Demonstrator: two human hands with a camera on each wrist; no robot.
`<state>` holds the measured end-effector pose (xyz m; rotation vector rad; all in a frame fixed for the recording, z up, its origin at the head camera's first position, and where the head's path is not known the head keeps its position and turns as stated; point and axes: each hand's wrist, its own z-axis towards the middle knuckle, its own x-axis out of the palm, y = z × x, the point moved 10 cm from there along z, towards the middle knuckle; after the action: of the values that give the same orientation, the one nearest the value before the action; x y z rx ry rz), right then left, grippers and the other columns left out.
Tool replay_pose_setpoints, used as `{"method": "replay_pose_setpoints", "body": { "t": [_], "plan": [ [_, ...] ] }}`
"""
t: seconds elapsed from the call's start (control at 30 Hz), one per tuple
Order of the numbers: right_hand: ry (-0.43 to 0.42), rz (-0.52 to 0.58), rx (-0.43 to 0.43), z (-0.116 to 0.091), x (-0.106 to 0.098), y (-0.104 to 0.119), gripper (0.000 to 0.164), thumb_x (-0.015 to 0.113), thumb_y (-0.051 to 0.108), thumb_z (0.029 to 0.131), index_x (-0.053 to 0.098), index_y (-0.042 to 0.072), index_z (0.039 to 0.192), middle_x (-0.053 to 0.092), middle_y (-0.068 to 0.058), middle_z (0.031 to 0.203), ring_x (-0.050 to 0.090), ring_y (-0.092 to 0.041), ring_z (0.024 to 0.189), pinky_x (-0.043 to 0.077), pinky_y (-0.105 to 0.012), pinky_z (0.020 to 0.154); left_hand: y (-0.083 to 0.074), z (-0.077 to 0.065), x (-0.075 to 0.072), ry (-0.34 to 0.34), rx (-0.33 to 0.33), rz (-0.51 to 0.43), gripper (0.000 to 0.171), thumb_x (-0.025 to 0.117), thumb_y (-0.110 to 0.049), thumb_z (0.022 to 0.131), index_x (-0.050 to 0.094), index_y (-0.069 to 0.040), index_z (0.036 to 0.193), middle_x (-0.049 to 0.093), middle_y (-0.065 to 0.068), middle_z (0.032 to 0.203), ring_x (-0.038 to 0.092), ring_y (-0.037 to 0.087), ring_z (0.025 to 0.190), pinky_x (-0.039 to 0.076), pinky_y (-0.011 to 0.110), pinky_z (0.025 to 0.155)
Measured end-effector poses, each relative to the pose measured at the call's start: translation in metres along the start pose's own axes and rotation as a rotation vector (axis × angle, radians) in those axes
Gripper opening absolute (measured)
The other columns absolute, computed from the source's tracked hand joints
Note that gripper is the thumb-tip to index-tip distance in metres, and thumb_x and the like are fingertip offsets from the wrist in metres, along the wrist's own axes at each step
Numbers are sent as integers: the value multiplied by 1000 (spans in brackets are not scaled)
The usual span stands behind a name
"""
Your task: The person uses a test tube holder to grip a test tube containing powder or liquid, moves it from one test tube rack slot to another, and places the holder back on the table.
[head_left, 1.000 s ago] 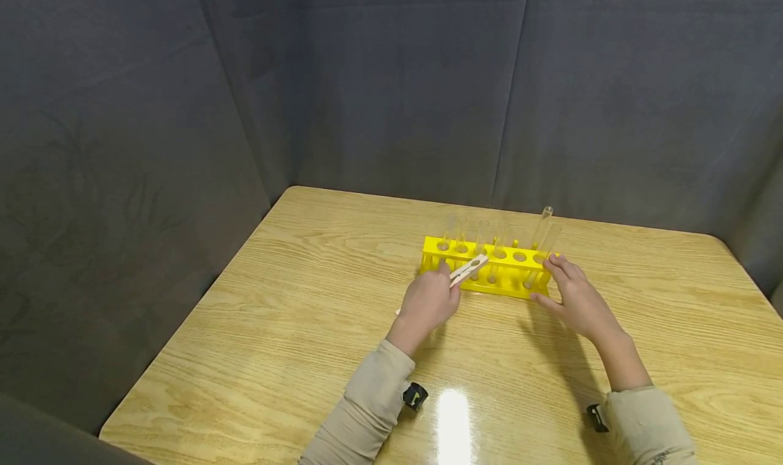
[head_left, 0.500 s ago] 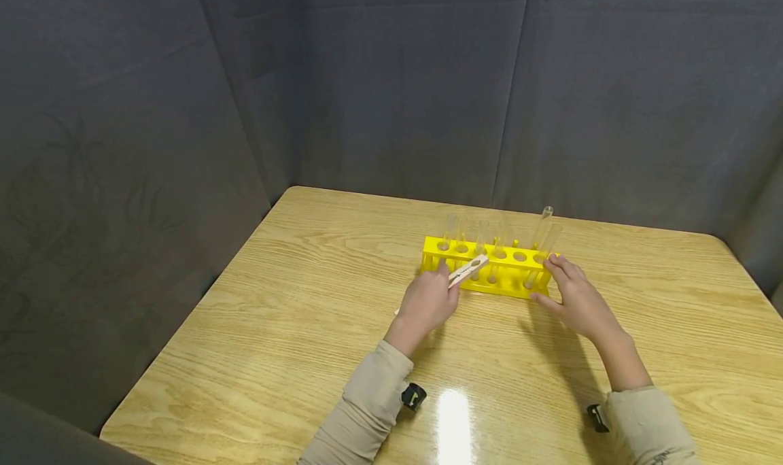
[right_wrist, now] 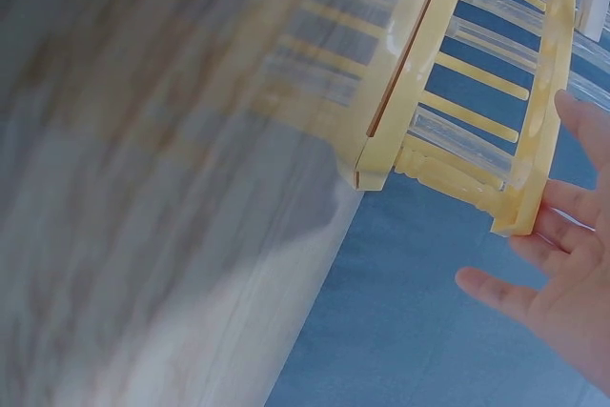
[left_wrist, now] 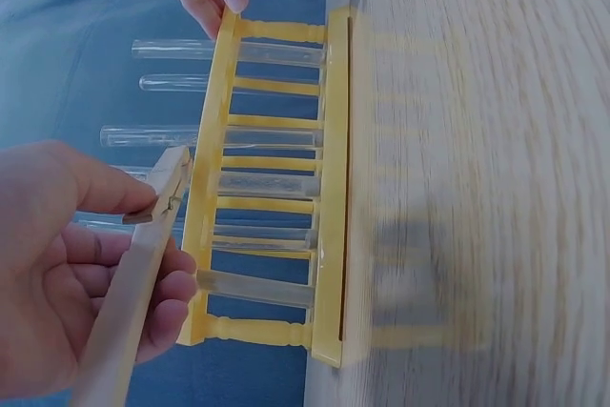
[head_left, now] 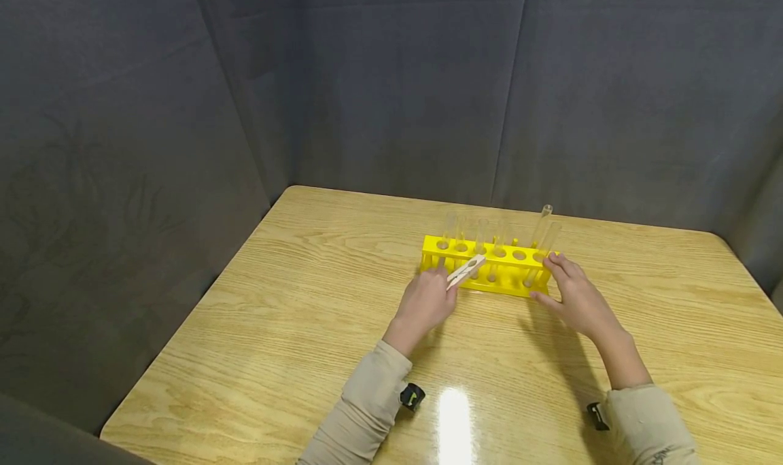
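Note:
In the head view my left hand (head_left: 426, 299) holds a wooden test tube holder (head_left: 467, 270), its tip pointing up and right. The left wrist view shows the thumb on the holder's upper part, the other fingers curled around the shaft (left_wrist: 122, 307). The tip lies close to the yellow test tube rack (head_left: 503, 287); whether it touches a tube cannot be told. Several clear test tubes (left_wrist: 272, 137) stand in the rack. My right hand (head_left: 580, 300) touches the rack's right end with extended fingertips; in the right wrist view the lowest digit (right_wrist: 491, 291) is apart from the rack.
The rack stands on a wood-grain table (head_left: 275, 329). Behind and to the left hangs a dark grey curtain (head_left: 391, 98). A taller tube (head_left: 542, 224) sticks up at the rack's back right. A black wrist camera (head_left: 412, 397) sits at the left cuff.
My left hand and the test tube holder have shifted very slightly left. The right hand stays at the rack's end, and the rack has not visibly moved.

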<state>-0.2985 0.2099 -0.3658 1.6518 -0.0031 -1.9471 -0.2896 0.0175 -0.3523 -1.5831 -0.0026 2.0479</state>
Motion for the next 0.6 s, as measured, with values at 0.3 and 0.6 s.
{"method": "replay_pose_setpoints", "body": {
  "t": [0.3,0.6],
  "plan": [
    [0,-2,-2,1,1,0,66,66,21,82,34,-14,128,29,-32,132,23,-45,123,26,-58,91,2,-1,-2,-23,7,30,18,60,-17,83,56,-3,73,46,3,66,45,13,55,38,23,45],
    [16,-6,10,1,2,-2,68,63,27,83,33,-13,130,28,-32,133,21,-46,123,26,-58,91,3,-1,-1,-8,-8,85,19,63,-18,81,60,0,77,47,3,67,48,15,60,40,24,48]
  ]
}}
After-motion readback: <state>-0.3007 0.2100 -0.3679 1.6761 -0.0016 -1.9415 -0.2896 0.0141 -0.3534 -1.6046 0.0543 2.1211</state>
